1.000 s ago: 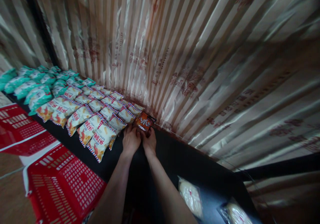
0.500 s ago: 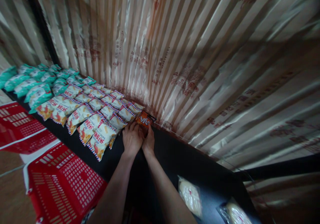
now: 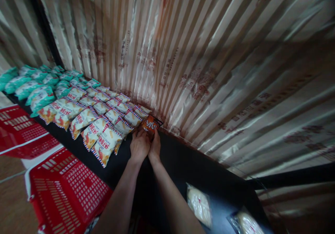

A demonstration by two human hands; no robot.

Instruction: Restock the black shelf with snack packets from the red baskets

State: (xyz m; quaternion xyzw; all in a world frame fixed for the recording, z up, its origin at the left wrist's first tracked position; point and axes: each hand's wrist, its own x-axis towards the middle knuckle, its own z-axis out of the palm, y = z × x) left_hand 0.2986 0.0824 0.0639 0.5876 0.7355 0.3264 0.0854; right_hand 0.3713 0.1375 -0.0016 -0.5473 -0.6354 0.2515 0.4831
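Observation:
An orange-brown snack packet with white lettering lies at the back of the black shelf, close to the wall. My left hand and my right hand are side by side on its near part, the fingers closed around it from both sides. The fingertips are partly hidden behind the hands. Directly left of the packet, white snack bags with blue-striped edges and red lettering lie in overlapping rows.
Green bags fill the far left of the shelf. Red baskets stand below its front edge. Two clear-wrapped pale items, one a round pack, lie at the lower right. A pleated, printed sheet covers the wall behind.
Both hands and the orange packet have shifted very slightly, and a little more of the packet's front shows. The bags and baskets stay as they were.

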